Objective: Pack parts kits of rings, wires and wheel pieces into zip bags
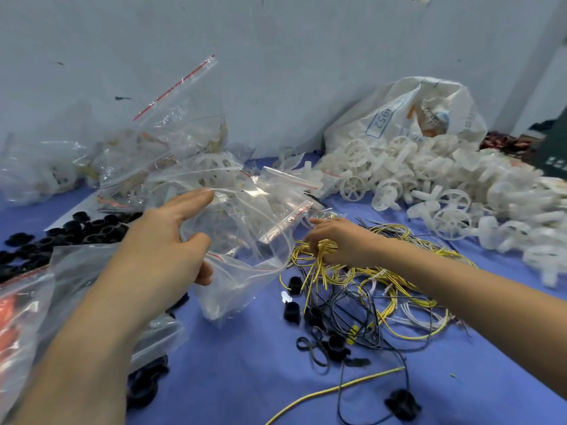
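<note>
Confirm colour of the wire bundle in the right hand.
Yellow: the thin wire bundle gripped by the right hand, head view.

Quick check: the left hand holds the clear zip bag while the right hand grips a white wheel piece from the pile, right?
Not quite. In the head view the right hand grips a bundle of yellow wires, not a white wheel piece; the pile of white wheel pieces lies farther right, untouched. The left hand does hold the clear zip bag.

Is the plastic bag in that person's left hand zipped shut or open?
Open: the zip bag held by the left hand gapes, its red-striped edges spread apart.
</note>
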Demonstrator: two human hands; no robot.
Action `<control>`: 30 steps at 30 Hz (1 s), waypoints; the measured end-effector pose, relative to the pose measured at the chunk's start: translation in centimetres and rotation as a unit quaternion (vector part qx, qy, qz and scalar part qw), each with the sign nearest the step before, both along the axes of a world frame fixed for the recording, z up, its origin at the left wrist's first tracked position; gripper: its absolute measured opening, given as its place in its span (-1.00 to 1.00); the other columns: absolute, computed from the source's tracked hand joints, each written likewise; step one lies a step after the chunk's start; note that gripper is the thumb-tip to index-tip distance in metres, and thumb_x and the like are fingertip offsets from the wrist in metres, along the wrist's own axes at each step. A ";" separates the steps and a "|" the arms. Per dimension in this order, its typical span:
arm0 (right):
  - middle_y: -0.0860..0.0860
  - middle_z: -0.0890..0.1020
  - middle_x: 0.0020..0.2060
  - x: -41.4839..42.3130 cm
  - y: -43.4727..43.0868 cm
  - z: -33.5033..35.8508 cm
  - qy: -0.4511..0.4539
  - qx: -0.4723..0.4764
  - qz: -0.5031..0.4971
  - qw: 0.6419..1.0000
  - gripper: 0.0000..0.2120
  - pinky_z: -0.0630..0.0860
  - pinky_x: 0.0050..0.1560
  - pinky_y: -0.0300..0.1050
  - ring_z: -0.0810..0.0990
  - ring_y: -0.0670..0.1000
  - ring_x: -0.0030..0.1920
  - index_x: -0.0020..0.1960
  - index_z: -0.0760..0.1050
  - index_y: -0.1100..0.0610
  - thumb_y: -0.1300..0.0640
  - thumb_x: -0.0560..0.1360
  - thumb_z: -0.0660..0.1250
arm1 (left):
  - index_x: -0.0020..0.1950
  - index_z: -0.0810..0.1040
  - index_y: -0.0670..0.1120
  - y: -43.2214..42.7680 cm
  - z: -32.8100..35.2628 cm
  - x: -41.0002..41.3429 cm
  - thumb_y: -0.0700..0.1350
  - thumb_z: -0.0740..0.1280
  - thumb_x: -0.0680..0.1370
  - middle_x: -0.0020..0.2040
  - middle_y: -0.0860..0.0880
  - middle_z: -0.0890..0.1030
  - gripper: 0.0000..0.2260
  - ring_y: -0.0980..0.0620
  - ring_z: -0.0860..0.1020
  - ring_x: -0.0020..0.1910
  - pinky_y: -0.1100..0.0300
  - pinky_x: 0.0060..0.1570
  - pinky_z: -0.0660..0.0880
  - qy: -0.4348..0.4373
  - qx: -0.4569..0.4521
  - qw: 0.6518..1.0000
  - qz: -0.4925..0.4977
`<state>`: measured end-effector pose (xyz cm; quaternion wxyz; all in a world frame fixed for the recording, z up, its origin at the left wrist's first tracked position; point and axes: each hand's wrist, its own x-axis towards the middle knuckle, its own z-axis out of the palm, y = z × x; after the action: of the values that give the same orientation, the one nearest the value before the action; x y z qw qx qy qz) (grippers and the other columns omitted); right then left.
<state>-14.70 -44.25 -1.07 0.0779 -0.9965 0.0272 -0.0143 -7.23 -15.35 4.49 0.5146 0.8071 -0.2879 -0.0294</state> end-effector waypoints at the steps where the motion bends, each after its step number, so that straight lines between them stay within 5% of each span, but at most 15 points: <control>1: 0.02 0.55 0.25 -0.3 0.0 0.4 -0.003 0.016 -0.011 1.000 -0.85 0.27 0.34 -0.07 0.33 -0.03 0.41 -0.04 0.56 0.08 0.25 0.42 0.38 | 0.38 0.46 0.16 -0.1 0.0 0.0 -0.35 0.20 0.51 0.33 0.33 0.39 -0.45 0.09 0.58 -0.54 0.40 -0.49 0.43 0.001 -0.001 1.000 -0.003; 4: 0.00 0.67 -0.06 -1.2 0.3 1.5 0.000 0.044 -0.036 0.998 -0.87 0.46 0.04 -0.17 0.59 -0.03 -0.02 -0.04 0.61 0.13 0.24 0.42 0.41 | 0.37 0.47 0.16 -0.2 -0.1 0.1 -0.35 0.21 0.51 0.30 0.35 0.38 -0.45 0.09 0.58 -0.55 0.31 -0.47 0.48 -0.003 0.000 1.000 -0.013; 8: -0.03 0.67 -0.21 -2.0 0.5 4.1 -0.020 0.035 -0.060 0.997 -0.91 0.51 -0.12 -0.19 0.60 -0.07 -0.21 -0.03 0.64 0.10 0.15 0.48 0.39 | 0.34 0.47 0.21 -0.1 -0.3 0.4 -0.35 0.21 0.51 0.26 0.39 0.39 -0.45 0.09 0.58 -0.55 0.17 -0.34 0.47 -0.005 0.002 1.000 -0.023; 11: -0.02 0.67 -0.27 -3.0 -0.4 6.0 -0.071 0.132 -0.106 0.983 -0.90 0.48 -0.30 -0.36 0.60 -0.13 -0.34 -0.09 0.56 0.12 0.28 0.52 0.30 | 0.23 0.47 0.36 0.1 -0.4 0.6 -0.34 0.22 0.49 0.23 0.39 0.44 -0.40 0.07 0.59 -0.55 0.10 -0.35 0.54 -0.004 -0.004 1.000 -0.024; 13: 0.05 0.58 -0.36 -3.8 -2.0 6.5 -0.106 0.185 -0.173 0.962 -0.83 0.47 -0.37 -0.22 0.52 -0.02 -0.42 -0.12 0.51 0.15 0.33 0.53 0.21 | 0.03 0.44 0.51 0.2 -0.4 0.7 -0.34 0.22 0.48 0.17 0.42 0.49 -0.36 0.06 0.60 -0.53 -0.05 -0.31 0.62 -0.003 0.001 1.000 -0.031; 16: 0.05 0.48 -0.40 -5.2 -4.7 5.5 -0.083 0.093 -0.296 0.947 -0.84 0.29 -0.46 -0.21 0.39 -0.03 -0.46 -0.15 0.57 0.12 0.26 0.52 0.24 | -0.05 0.42 0.62 0.5 -0.6 0.9 -0.31 0.23 0.47 0.01 0.55 0.50 -0.32 0.08 0.61 -0.52 -0.12 -0.32 0.64 -0.011 0.022 0.999 -0.036; 19: 0.10 0.47 -0.40 -6.4 -6.7 3.5 -0.038 0.093 -0.389 0.916 -0.88 0.23 -0.43 -0.17 0.35 0.01 -0.43 -0.13 0.60 0.26 0.20 0.49 0.34 | 0.04 0.42 0.61 0.5 -0.8 1.2 -0.17 0.24 0.39 0.13 0.60 0.41 -0.40 0.08 0.62 -0.50 -0.14 -0.41 0.62 -0.016 0.016 0.998 -0.055; 21: 0.08 0.36 -0.45 -6.9 -7.3 2.2 -0.009 0.113 -0.439 0.892 -0.79 0.17 -0.42 -0.17 0.28 0.02 -0.44 -0.31 0.46 0.24 0.19 0.45 0.38 | 0.09 0.44 0.57 0.4 -1.2 1.6 -0.05 0.18 0.27 0.22 0.56 0.40 -0.44 0.05 0.62 -0.49 -0.16 -0.43 0.61 -0.015 0.003 0.998 -0.062; 25: 0.04 0.21 -0.49 -6.7 -7.8 0.2 0.024 0.081 -0.455 0.887 -0.65 0.08 -0.45 -0.18 0.16 0.01 -0.48 -0.41 0.19 0.13 0.27 0.38 0.34 | 0.15 0.46 0.52 0.2 -2.0 2.3 0.03 0.17 0.21 0.27 0.52 0.38 -0.42 0.01 0.61 -0.50 -0.18 -0.44 0.60 -0.012 -0.015 0.997 -0.075; 30: 0.01 0.17 -0.50 -5.6 -7.9 0.0 0.045 0.070 -0.451 0.889 -0.63 0.03 -0.47 -0.20 0.11 -0.01 -0.50 -0.41 0.16 0.11 0.21 0.39 0.34 | 0.15 0.44 0.54 0.0 -1.9 1.8 -0.10 0.21 0.30 0.19 0.56 0.40 -0.41 -0.01 0.61 -0.52 -0.13 -0.37 0.61 -0.020 -0.009 0.997 -0.073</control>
<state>-20.34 -52.14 -1.08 0.1310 -0.8685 0.4780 -0.0012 -5.41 -15.35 2.58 0.5123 0.7800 -0.3562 -0.0482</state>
